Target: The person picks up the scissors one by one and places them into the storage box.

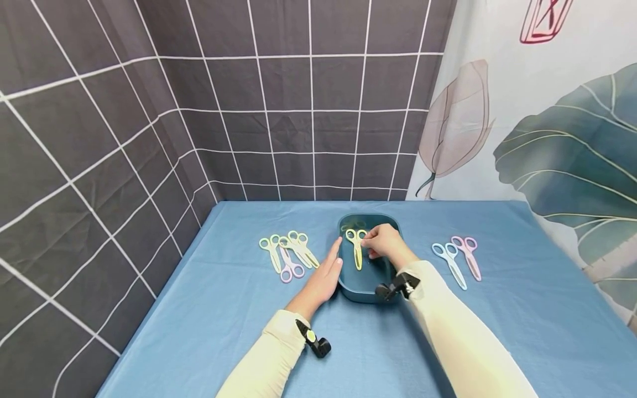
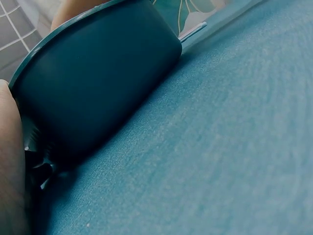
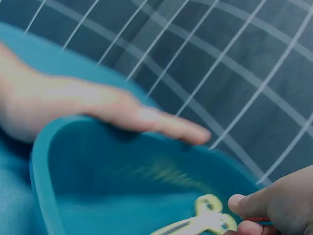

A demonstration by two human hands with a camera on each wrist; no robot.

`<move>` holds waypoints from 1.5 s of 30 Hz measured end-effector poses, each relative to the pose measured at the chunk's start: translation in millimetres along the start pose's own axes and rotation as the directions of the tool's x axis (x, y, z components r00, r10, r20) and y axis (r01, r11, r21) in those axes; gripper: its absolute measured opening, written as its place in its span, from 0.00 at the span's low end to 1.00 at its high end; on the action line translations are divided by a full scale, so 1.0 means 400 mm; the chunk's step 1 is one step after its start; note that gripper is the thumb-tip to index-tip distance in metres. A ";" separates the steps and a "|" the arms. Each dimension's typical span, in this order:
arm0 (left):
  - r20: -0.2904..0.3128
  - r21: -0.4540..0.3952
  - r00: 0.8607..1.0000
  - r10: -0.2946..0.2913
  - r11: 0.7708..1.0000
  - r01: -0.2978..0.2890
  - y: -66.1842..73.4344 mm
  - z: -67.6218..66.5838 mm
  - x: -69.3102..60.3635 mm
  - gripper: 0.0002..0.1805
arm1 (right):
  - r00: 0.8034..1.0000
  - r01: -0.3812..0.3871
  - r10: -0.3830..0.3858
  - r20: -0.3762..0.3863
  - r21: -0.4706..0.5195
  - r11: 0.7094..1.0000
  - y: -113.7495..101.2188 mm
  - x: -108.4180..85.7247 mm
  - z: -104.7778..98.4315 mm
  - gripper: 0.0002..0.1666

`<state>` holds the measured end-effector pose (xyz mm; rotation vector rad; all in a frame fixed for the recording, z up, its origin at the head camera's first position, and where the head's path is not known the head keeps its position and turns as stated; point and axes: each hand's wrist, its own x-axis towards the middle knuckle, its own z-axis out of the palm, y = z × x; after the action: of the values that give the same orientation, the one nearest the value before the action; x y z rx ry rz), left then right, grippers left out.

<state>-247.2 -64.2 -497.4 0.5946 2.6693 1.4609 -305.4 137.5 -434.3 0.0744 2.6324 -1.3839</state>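
A dark teal bin (image 1: 369, 293) stands on the table, and its smooth outer side (image 2: 98, 83) fills much of the left wrist view. My right hand (image 1: 385, 242) reaches over its right side and pinches one handle loop of yellow scissors (image 1: 357, 251). In the right wrist view, thumb and fingertips meet at the loop of these scissors (image 3: 208, 220), whose blades point away from the hand. My left hand (image 1: 324, 277) rests against the bin's left wall with straight fingers, the fingertips along the rim.
Left of the bin lies a loose group of several scissors, yellow ones (image 1: 303, 254) and a pink pair (image 1: 291, 270). Right of it lie light blue scissors (image 1: 450, 262) beside a pink pair (image 1: 469, 255). Blue cloth (image 1: 199, 320) covers the table; a gridded curtain (image 1: 333, 127) hangs behind.
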 end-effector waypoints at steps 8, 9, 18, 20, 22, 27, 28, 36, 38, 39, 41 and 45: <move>-0.004 0.002 1.000 -0.007 1.000 0.007 -0.006 0.003 -0.004 0.30 | 0.960 0.191 -0.174 -0.219 0.055 0.980 0.063 -0.084 -0.132 0.16; -0.005 0.003 1.000 -0.006 1.000 0.006 -0.008 0.003 -0.005 0.30 | 0.948 0.208 -0.191 -0.255 0.042 0.977 0.075 -0.095 -0.147 0.15; -0.015 0.006 1.000 0.008 1.000 -0.007 -0.011 0.003 0.003 0.30 | 0.896 0.068 -0.167 -0.411 -0.246 0.967 0.183 -0.179 -0.250 0.18; -0.021 0.001 1.000 0.002 1.000 -0.002 -0.009 0.003 0.006 0.30 | 0.892 0.021 -0.152 -0.425 -0.297 0.954 0.203 -0.185 -0.267 0.18; -0.027 -0.006 1.000 0.001 1.000 -0.002 -0.008 0.004 0.007 0.30 | 0.894 -0.026 -0.132 -0.429 -0.344 0.939 0.222 -0.187 -0.284 0.16; -0.028 -0.011 1.000 0.009 1.000 -0.010 -0.007 0.003 0.003 0.30 | 0.923 -0.141 -0.044 -0.383 -0.441 0.886 0.262 -0.189 -0.308 0.12; -0.029 -0.008 1.000 0.011 1.000 -0.012 -0.006 0.003 0.002 0.30 | 0.931 -0.157 -0.021 -0.364 -0.453 0.878 0.267 -0.189 -0.309 0.14; -0.027 -0.001 1.000 0.016 1.000 -0.016 -0.013 0.007 0.003 0.30 | 0.936 -0.249 0.086 -0.341 -0.470 0.847 0.290 -0.176 -0.281 0.21; -0.024 0.000 1.000 0.013 1.000 -0.013 -0.014 0.007 0.004 0.30 | 0.935 -0.248 0.080 -0.345 -0.478 0.842 0.290 -0.172 -0.277 0.21; -0.023 0.000 1.000 0.013 1.000 -0.013 -0.015 0.007 0.005 0.30 | 0.936 -0.244 0.074 -0.344 -0.483 0.841 0.289 -0.170 -0.275 0.21; -0.021 0.002 1.000 0.012 1.000 -0.012 -0.016 0.007 0.005 0.30 | 0.938 -0.226 0.049 -0.344 -0.499 0.837 0.287 -0.167 -0.272 0.20; -0.020 -0.001 1.000 0.010 1.000 -0.010 -0.017 0.007 0.005 0.30 | 0.943 -0.187 0.000 -0.333 -0.529 0.828 0.282 -0.164 -0.267 0.17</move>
<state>-250.6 -64.7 -504.3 0.5980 2.6843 1.4783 -240.4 291.7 -455.6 0.3783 3.1374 -0.5568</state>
